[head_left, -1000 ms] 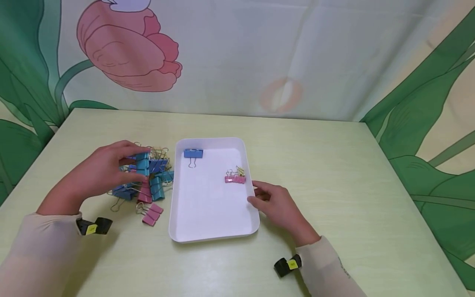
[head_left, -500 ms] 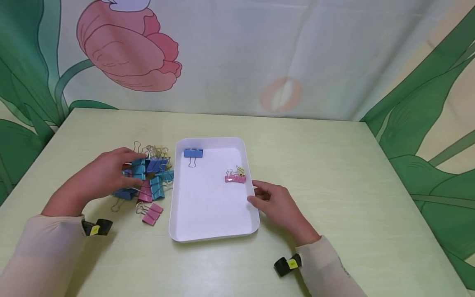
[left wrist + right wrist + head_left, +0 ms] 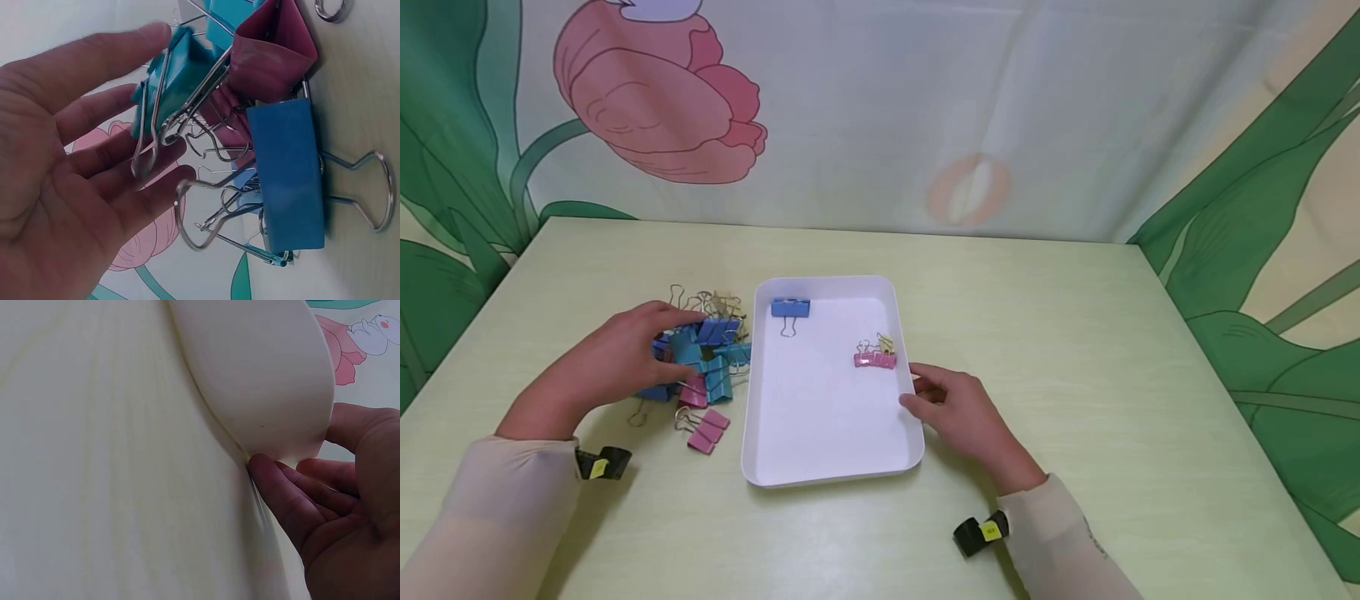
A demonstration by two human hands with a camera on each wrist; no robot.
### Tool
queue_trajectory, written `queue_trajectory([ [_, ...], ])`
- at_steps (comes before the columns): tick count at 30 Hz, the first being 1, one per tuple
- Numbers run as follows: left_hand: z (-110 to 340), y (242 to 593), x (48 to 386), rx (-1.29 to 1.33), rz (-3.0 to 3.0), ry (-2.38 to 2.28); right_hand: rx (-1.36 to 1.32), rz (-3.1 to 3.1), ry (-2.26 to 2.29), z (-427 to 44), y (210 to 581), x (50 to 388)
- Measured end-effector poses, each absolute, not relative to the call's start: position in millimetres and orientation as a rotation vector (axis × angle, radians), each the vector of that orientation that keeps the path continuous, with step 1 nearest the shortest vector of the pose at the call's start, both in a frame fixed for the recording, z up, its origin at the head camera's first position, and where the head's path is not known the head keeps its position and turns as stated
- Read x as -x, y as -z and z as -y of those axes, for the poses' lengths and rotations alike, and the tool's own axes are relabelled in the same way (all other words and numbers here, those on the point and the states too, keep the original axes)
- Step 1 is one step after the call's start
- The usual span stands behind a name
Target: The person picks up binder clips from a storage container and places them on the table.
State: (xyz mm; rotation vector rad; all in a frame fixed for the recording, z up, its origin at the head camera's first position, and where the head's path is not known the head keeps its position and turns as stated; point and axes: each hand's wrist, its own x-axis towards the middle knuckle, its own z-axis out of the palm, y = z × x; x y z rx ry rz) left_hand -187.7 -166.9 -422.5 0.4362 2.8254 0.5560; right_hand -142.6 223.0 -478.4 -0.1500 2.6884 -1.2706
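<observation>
Over the heap at the left, my left hand pinches a teal binder clip between thumb and fingers. In the left wrist view that clip hangs tilted by the thumb tip, slightly blurred, its wire handles toward the palm. Close by are a blue binder clip and a pink binder clip. My right hand grips the right rim of a white tray. Inside the tray lie a blue binder clip, a pink one and a small yellow one.
Blue, teal, pink and gold clips are heaped against the tray's left side, handles tangled. A pink clip lies at the heap's near edge. A printed curtain hangs behind the pale table.
My left hand has come down and slightly right over the heap, and the teal clip at its fingers now sits lower and tilted. The right hand and the tray have stayed put.
</observation>
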Motion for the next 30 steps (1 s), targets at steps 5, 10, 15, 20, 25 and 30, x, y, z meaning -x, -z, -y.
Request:
queue_trajectory([
  [5,166.7,421.5,187.8,-0.447,-2.828,-0.581,0.148,-2.684,1.270,-223.1,477.5,142.4],
  [10,165.9,419.9,187.3,-0.441,-2.829,-0.603,0.150,-2.679,1.278,-223.3,477.1,142.6],
  [15,164.4,418.7,186.2,-0.440,-2.836,-0.609,0.145,-2.681,1.272,-223.4,477.1,143.1],
  [20,161.8,416.6,184.2,-0.442,-2.850,-0.602,0.149,-2.683,1.277,-223.9,477.8,142.9],
  [25,160.8,415.4,183.8,-0.445,-2.861,-0.598,0.164,-2.681,1.286,-224.0,478.0,142.6],
  [30,158.3,413.3,182.5,-0.464,-2.903,-0.601,0.161,-2.679,1.280,-223.9,478.0,142.6],
])
